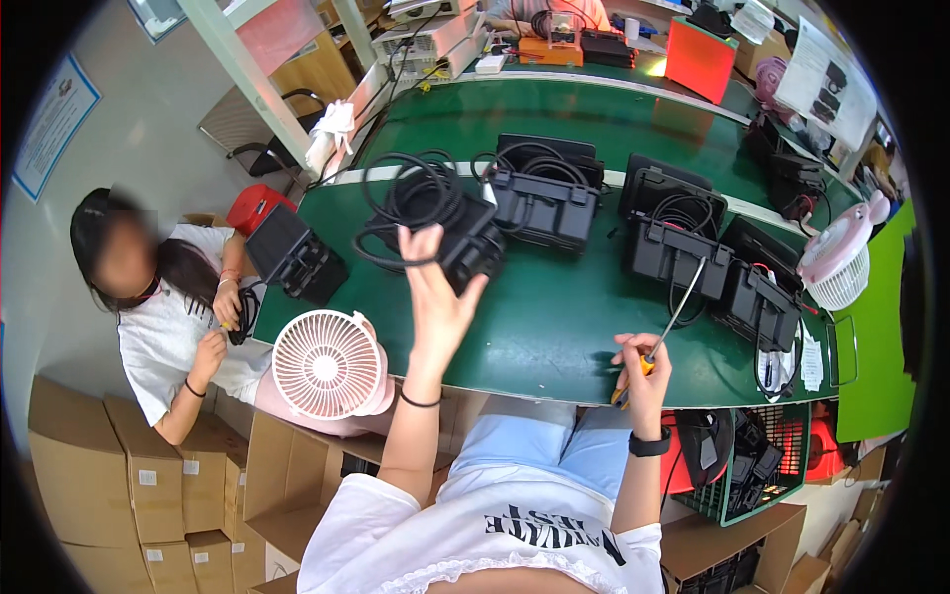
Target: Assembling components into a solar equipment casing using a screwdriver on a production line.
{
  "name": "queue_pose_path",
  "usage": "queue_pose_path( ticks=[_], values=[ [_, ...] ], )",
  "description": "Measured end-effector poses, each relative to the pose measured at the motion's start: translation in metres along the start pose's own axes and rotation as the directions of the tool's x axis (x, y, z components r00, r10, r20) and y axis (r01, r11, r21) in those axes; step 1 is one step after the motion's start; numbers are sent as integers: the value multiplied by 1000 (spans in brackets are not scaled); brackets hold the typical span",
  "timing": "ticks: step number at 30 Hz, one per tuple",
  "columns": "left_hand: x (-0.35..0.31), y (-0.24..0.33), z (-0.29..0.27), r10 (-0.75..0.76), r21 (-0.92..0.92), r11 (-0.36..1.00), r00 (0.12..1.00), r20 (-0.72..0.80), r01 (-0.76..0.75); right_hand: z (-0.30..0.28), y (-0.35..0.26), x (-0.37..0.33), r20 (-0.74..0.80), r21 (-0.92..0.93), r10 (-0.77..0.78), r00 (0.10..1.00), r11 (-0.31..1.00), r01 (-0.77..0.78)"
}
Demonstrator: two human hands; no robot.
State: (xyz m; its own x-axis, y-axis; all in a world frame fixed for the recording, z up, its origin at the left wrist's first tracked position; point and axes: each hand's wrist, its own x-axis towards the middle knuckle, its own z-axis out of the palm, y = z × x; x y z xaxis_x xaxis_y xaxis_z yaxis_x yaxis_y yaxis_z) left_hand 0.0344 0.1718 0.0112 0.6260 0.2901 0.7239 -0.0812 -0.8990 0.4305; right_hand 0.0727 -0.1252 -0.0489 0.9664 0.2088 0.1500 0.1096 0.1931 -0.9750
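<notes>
My left hand [437,302] reaches over the near side of a black plastic case [473,252] topped with a coiled black cable [421,198]. Its thumb and fingers are spread, with the fingertips against the cable and case. My right hand [643,371] is closed around the yellow handle of a screwdriver [681,312], whose long metal shaft points up and away. Beyond that shaft stands another open black case [678,252] with cable in it. One more black case [542,208], lid raised and cable inside, stands just right of the case at my left hand.
At the right end is a black case [757,302] beside a pink fan [836,257]. Another fan [327,364] sits at the near left edge. A co-worker [178,307] on the left handles a black cable near a black case [297,257]. A green crate [767,460] stands below the table [554,337].
</notes>
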Motion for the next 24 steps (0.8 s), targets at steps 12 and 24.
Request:
queue_pose_path(
  ticks=[12, 24],
  values=[
    [60, -95, 47, -169, 129, 958, 869, -465, 256, -33, 9, 1, -37, 239, 64, 997, 970, -53],
    [105, -3, 92, 305, 140, 919, 888, 344, -370, -35, 8, 5, -42, 244, 70, 997, 968, -57]
  ],
)
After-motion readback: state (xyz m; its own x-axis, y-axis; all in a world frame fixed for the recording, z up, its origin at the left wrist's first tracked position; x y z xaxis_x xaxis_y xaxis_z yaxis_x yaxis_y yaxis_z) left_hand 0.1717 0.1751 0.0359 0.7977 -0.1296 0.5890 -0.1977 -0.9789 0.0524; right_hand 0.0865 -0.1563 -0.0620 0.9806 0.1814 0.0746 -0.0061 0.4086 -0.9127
